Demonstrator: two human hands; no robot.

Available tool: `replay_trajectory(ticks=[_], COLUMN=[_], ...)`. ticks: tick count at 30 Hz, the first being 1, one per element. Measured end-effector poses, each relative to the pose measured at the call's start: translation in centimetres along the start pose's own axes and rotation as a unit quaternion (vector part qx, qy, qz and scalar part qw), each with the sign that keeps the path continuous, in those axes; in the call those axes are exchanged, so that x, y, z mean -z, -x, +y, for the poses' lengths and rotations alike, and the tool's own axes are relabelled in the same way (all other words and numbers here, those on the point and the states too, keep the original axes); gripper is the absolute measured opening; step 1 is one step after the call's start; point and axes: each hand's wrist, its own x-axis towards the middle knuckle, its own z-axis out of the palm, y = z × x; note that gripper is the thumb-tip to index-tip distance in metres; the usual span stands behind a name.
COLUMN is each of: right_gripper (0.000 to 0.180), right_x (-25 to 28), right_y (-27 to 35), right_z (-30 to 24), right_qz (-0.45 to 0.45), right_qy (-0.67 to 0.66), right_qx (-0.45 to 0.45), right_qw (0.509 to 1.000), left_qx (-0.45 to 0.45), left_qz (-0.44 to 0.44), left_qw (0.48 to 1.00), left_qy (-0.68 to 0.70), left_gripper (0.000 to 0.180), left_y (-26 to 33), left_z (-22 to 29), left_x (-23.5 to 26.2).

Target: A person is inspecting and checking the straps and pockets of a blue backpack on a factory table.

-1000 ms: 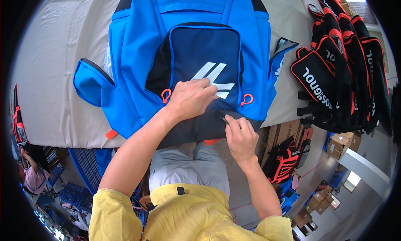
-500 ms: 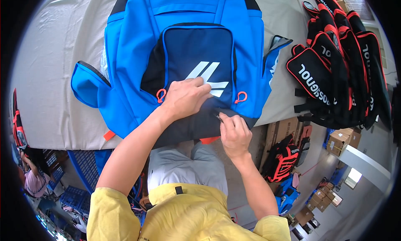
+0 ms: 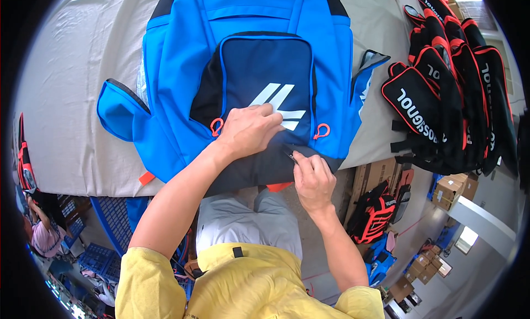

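A blue backpack (image 3: 165,103) lies on a cloth-covered table, its navy front pocket (image 3: 262,62) facing up with a white printed mark. My left hand (image 3: 248,132) rests over the lower part of that pocket, fingers bent and pressed together on the fabric; what is under the fingertips is hidden. Close to the dark bottom panel (image 3: 243,172), my right hand (image 3: 314,181) grips a small dark pointed tool (image 3: 291,154), its tip toward the pocket's lower edge. The tool's exact kind is too small to tell. Orange loop pulls (image 3: 216,127) hang at both sides of the pocket.
Several black bags with red trim (image 3: 430,109) are piled on the table's right. The beige tablecloth (image 3: 72,98) ends near my waist. Below stand a blue plastic crate (image 3: 113,222), cardboard boxes (image 3: 450,191) and more bags (image 3: 381,214). Another person (image 3: 47,233) is at far left.
The whole view has shifted slightly. Both hands keep nearly the same places on the backpack, the small tool still in my right hand.
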Motion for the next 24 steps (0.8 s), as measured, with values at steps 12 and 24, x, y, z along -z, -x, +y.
replay_trajectory(ticks=[12, 24], right_gripper=[0.026, 0.026], right_x=[0.8, 1.6], right_y=[-1.0, -1.5], right_z=[0.4, 1.6], right_qz=[-0.030, -0.078], right_qy=[-0.037, -0.091], right_qx=[-0.011, -0.010], right_qw=[0.999, 0.993], left_qx=[0.002, -0.005], left_qz=[-0.003, 0.002], left_qw=[1.000, 1.000], left_qy=[0.003, 0.006], left_gripper=[0.020, 0.021], left_y=[0.0, 0.0], left_z=[-0.1, -0.2], left_x=[0.0, -0.1])
